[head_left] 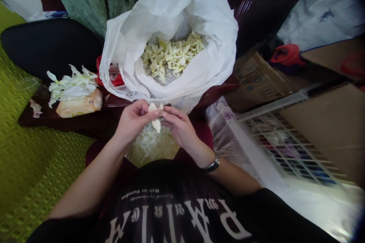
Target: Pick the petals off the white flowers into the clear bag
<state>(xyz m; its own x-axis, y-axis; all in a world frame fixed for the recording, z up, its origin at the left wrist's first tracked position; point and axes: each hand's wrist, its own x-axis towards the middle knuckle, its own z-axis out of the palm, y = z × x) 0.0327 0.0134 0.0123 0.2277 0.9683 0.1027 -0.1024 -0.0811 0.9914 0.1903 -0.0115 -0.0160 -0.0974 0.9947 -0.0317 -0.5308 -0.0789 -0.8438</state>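
A cream-white flower (156,124) with thick petals is held between my two hands, above my lap. My left hand (133,118) pinches it from the left, thumb laid across the petals. From the right, my right hand (180,126) grips its edge with closed fingertips. Below them, a bowl (165,151) in my lap contains many small white pieces, partly hidden by my hands. Just beyond my hands stands a large white plastic bag (171,11), its mouth wide, with a heap of pale yellow-white flowers (178,55) inside.
Left of the bag, white flowers (72,81) lie on an orange-and-white packet (81,105) on a dark wooden bench (37,115). A red bag (116,79) shows beside the white one. Cardboard boxes (259,78) and a white wire rack (288,152) stand on the right.
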